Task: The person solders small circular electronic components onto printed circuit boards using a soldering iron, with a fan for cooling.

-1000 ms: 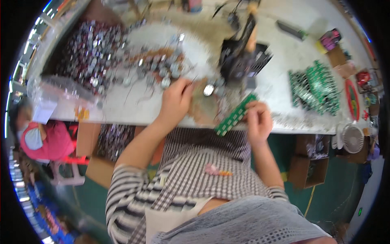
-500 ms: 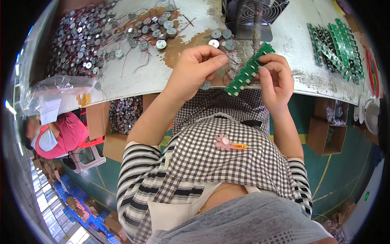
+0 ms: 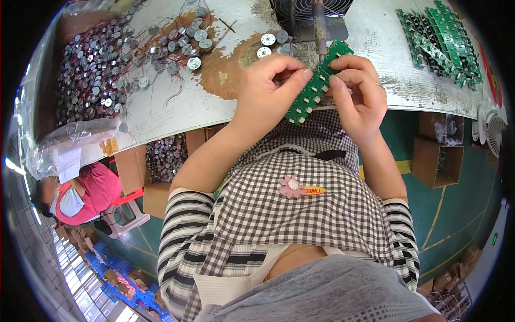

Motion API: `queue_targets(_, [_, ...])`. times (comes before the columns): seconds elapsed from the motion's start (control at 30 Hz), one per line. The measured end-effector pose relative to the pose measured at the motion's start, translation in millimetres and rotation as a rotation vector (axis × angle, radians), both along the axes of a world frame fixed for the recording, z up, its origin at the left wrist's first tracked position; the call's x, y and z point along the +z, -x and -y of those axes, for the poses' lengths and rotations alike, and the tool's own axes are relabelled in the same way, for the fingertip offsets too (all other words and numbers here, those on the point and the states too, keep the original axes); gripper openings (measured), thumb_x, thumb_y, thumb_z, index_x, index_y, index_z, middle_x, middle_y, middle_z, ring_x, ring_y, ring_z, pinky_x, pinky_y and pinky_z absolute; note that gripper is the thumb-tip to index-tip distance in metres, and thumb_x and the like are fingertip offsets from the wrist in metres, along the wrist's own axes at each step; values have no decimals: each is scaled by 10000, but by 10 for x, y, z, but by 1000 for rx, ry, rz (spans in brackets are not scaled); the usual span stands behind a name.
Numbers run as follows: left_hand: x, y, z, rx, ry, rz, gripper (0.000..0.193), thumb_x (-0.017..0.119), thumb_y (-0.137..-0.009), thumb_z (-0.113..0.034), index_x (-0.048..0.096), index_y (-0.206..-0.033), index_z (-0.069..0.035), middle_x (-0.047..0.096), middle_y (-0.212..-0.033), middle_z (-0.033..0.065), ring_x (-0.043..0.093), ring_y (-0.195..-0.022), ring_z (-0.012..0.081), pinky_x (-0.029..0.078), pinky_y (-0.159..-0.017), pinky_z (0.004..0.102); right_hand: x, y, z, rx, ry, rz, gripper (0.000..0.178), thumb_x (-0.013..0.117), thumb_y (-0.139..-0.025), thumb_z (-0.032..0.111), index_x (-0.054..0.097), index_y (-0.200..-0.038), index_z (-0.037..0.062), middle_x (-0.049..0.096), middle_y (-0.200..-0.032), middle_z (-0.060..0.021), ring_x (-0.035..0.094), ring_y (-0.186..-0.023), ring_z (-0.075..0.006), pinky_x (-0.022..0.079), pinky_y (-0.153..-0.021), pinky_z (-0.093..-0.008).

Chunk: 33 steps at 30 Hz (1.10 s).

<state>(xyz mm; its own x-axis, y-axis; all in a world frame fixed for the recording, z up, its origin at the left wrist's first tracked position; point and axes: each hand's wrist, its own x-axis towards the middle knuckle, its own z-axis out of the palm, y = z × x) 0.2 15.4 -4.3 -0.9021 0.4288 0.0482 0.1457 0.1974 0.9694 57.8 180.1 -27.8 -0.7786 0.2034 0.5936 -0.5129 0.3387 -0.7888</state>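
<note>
A green circuit board [image 3: 311,96] at the counter's front edge, the right hand [image 3: 360,99] clamped on its side.
The left hand [image 3: 268,88] has thumb and fingers together by its opposite edge; whether they pinch anything is hidden. A brown box [image 3: 80,22] holds heaped round metal parts [image 3: 86,67]; a cardboard box [image 3: 129,170] below holds more. At right, another carton [image 3: 424,161] sits beneath the worn white counter [image 3: 410,92], above green, yellow-lined floor [image 3: 466,198].
</note>
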Motion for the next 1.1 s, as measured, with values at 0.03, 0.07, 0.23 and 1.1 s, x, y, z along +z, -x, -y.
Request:
queue_targets(0.03, [-18, 36, -13, 5, -12, -171, 122, 687, -811, -95, 644, -835, 17, 615, -706, 1, 508, -600, 31, 408, -524, 193, 10, 2, -6, 0, 2, 3, 77, 646, -787, -59, 588, -834, -41, 614, -949, -161, 593, -658, -128, 490, -556, -219])
queue_targets(0.07, [-29, 56, -21, 10, -24, -342, 115, 691, -786, -89, 639, -796, 13, 612, -662, 3, 492, -572, 30, 399, -504, 203, 23, 5, -13, -6, -36, -12, 77, 652, -781, -59, 591, -825, -43, 616, -950, -165, 595, -660, -125, 483, -553, -216])
queue_targets(0.23, [-13, 3, -123, 55, -134, -49, 99, 677, -762, -73, 623, -756, 9, 595, -645, 2, 472, -567, 29, 386, -500, 205, 59, 22, -18, -38, -134, -69, 87, 672, -754, -65, 603, -804, -45, 624, -935, -178, 598, -647, -125, 464, -551, -215])
queue_targets(1.1, [59, 153, -52, -132, -84, 155, 85, 649, -798, -60, 651, -824, 21, 628, -707, 11, 562, -624, 52, 457, -559, 201, 52, 21, -28, -58, -141, -78, 93, 682, -751, -65, 613, -808, -41, 614, -945, -160, 592, -625, -122, 463, -562, -212])
